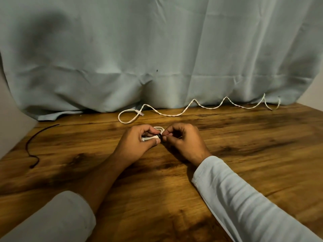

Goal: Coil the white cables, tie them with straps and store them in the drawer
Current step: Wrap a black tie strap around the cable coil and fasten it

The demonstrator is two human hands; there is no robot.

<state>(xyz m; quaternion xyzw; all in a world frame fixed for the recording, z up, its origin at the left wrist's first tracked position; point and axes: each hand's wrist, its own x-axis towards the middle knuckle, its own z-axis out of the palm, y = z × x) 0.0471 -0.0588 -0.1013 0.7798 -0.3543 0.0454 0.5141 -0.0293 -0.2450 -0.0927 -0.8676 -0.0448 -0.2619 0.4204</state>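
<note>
Head, left hand (138, 139), right hand (183, 139) pinching cable (158, 128)

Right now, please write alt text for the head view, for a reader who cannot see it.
The left hand grips a small coiled white cable at a wooden table while the right hand pinches a black strap around it. A second white cable lies uncoiled by the pale cloth behind; another dark strap lies far left.
</note>
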